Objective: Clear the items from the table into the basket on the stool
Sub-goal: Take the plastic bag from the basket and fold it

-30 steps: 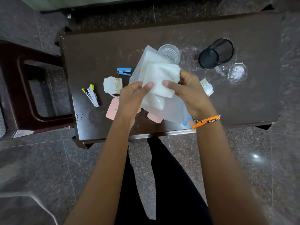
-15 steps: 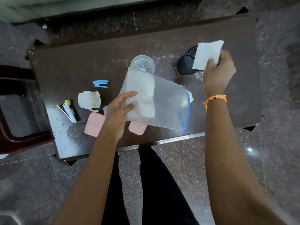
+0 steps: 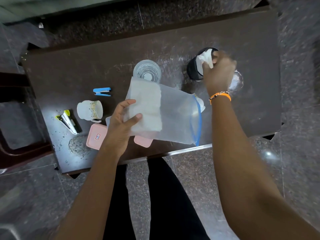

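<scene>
My left hand (image 3: 122, 123) holds a clear zip bag (image 3: 173, 116) with a blue seal; white folded tissue shows inside it, above the table's near edge. My right hand (image 3: 219, 71) grips a white tissue (image 3: 205, 59) and pushes it into the black mesh cup (image 3: 194, 70) at the table's right. On the dark table (image 3: 256, 49) also lie a clear glass (image 3: 147, 71), a blue stapler (image 3: 102, 91), a white mug (image 3: 90, 110) on its side, a yellow-and-silver stapler (image 3: 68, 121) and two pink lids (image 3: 95, 138). No basket shows.
A dark red stool or chair (image 3: 19, 149) stands left of the table. A clear round lid (image 3: 238, 82) lies right of the mesh cup, partly behind my right hand. My legs are below the table's near edge on a grey stone floor.
My right hand drew a white tissue out of the bag, carried it right and down into the black mesh cup. My left hand kept hold of the bag.
</scene>
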A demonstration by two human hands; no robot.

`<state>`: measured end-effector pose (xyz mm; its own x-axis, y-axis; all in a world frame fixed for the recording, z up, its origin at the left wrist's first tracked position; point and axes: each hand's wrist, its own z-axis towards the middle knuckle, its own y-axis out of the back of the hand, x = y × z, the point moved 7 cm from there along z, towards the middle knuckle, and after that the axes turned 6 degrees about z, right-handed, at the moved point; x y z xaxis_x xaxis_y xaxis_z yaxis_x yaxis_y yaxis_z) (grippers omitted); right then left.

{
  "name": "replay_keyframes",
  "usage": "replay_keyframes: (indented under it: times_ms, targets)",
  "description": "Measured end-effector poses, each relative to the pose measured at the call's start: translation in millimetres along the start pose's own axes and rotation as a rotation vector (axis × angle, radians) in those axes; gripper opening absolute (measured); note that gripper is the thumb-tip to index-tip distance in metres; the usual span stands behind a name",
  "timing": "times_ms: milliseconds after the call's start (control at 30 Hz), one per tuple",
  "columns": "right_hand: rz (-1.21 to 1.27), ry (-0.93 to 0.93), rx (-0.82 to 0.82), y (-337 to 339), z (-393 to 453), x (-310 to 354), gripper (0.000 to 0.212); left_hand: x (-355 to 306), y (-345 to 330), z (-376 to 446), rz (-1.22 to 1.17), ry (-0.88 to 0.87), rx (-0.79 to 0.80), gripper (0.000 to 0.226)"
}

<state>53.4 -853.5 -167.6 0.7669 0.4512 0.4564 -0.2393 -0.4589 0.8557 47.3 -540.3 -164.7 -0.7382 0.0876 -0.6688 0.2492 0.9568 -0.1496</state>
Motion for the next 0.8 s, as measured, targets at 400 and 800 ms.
replay_keyframes:
  times_ms: [400,800]
  targets:
    - [0.065,-0.023,0.034,-18.8,-9.7,5.8,0.088,13.1,17.0,-1.2,-0.077,0.048,-0.066,0.086]
    - [0.096,0.105,0.241,-61.2,-52.6,46.4,0.095,31.7,51.8,-25.9,-0.291,0.101,-0.137,0.047]
